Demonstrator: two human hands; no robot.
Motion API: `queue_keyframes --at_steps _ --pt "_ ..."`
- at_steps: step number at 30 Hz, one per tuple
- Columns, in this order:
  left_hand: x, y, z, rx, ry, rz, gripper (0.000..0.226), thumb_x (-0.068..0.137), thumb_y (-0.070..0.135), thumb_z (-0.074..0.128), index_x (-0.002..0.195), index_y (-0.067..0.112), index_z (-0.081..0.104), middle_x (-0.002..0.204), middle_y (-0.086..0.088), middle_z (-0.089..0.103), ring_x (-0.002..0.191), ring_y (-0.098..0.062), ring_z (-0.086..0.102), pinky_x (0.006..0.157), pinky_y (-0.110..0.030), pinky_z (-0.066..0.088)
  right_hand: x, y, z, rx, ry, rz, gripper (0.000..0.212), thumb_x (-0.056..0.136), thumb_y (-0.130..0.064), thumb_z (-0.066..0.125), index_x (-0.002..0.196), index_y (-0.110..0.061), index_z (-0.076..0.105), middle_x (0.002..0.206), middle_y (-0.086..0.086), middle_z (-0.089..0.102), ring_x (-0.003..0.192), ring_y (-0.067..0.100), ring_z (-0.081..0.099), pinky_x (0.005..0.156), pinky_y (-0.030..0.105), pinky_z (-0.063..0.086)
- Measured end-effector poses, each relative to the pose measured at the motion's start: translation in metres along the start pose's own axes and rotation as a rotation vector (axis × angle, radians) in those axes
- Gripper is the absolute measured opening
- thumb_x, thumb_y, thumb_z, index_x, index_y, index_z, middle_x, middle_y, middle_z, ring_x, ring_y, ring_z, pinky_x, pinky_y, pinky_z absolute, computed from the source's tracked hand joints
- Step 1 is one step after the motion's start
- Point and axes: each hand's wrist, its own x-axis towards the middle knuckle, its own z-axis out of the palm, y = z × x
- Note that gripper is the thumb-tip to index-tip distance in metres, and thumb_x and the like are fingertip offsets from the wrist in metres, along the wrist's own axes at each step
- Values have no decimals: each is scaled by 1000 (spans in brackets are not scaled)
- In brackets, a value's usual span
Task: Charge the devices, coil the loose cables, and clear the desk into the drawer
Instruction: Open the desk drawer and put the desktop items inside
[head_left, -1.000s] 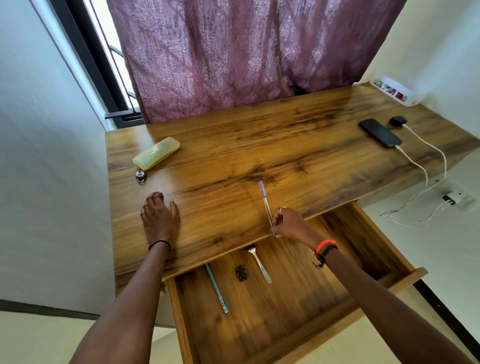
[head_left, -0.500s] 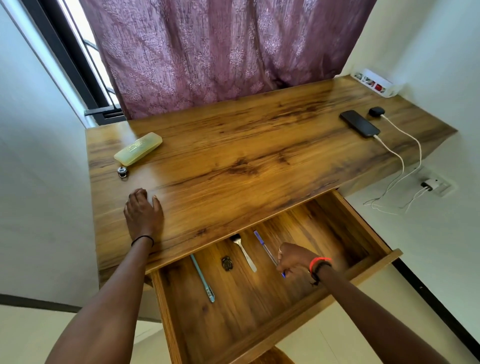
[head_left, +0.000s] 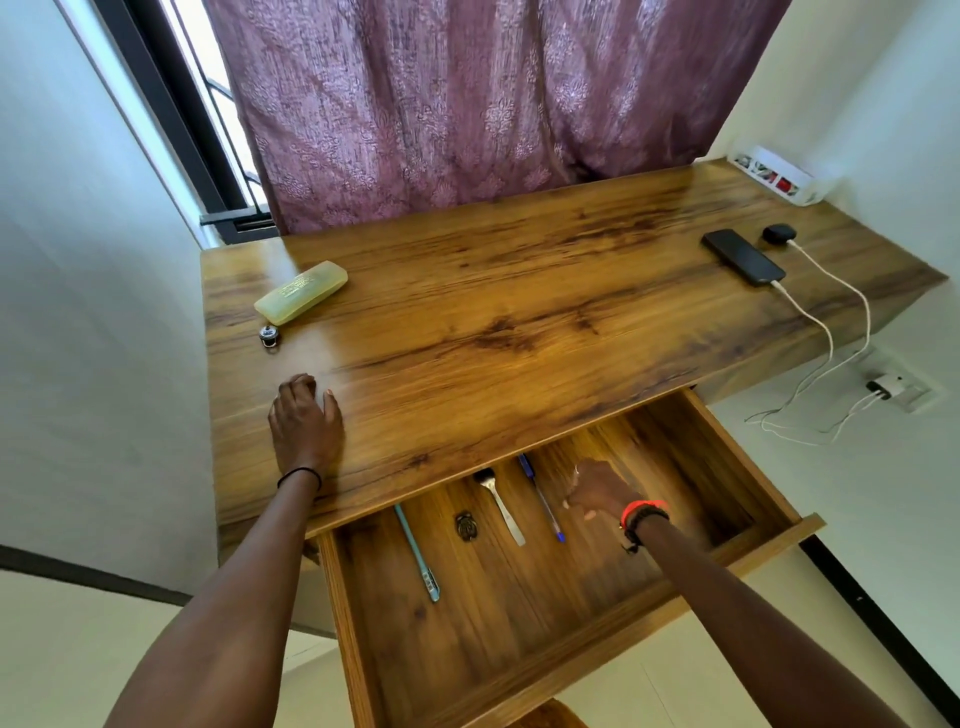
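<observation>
The wooden drawer (head_left: 769, 540) stands pulled out below the desk (head_left: 519, 322). Inside lie a blue pen (head_left: 543, 501), a metal fork (head_left: 501, 506), a teal pen (head_left: 418, 556) and a small dark trinket (head_left: 466, 526). My right hand (head_left: 597, 491) hovers in the drawer just right of the blue pen, fingers loose and holding nothing. My left hand (head_left: 306, 421) rests flat on the desk's left front. A black phone (head_left: 743, 257) and a black earbud case (head_left: 778, 233) lie at the right, each with a white cable (head_left: 826, 332) plugged in.
A yellow-green case (head_left: 301, 292) and a small metal ring-like object (head_left: 269, 336) lie on the left of the desk. A white power strip (head_left: 779, 176) sits at the back right corner. The cables hang down to a wall charger (head_left: 888, 387). A purple curtain hangs behind.
My right hand carried the blue pen off the desk's front edge into the drawer and let go of it. The pen now lies beside the fork. My left hand stayed put.
</observation>
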Motion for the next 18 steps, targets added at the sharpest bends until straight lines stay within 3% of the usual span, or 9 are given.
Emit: queue_keyframes --at_steps 3,5,9,13,15,18 --pt "4 -1 0 1 35 -18 34 92 23 49 120 4 47 121 -17 49 112 -33 48 100 -45 36 -7 -20 -31 -90 -46 -40 16 79 -10 71 73 -7 56 68 7 64 63 19 65 53 22 49" --pt "7 -3 0 48 69 -29 33 92 24 49 118 4 48 118 -18 50 111 -34 48 102 -46 36 -12 -43 -53 -92 -39 -104 14 82 -13 69 82 0 65 75 12 69 66 19 67 57 22 50" --pt "19 -11 3 138 74 -33 35 93 27 46 120 5 46 125 -16 47 122 -32 42 115 -47 21 -5 -104 -80 7 -23 -234 16 84 -12 68 89 2 62 78 14 67 65 19 63 57 24 51" --pt "20 -9 8 131 49 -67 38 93 31 44 123 8 43 129 -13 43 128 -28 38 116 -47 15 25 -166 -79 -109 193 -415 17 85 -15 60 86 1 64 90 13 70 86 28 65 77 39 53" --pt "20 -10 8 117 44 -85 38 92 32 43 124 10 42 128 -12 44 127 -27 39 116 -47 17 42 -199 -66 -112 308 -499 12 89 -10 51 83 -1 56 88 12 63 86 29 60 75 38 48" --pt "21 -13 6 117 53 -88 39 92 33 42 125 12 41 128 -10 44 127 -26 39 116 -46 17 62 -251 -42 -127 349 -603 18 88 0 43 97 -1 59 100 21 64 97 35 60 76 38 45"
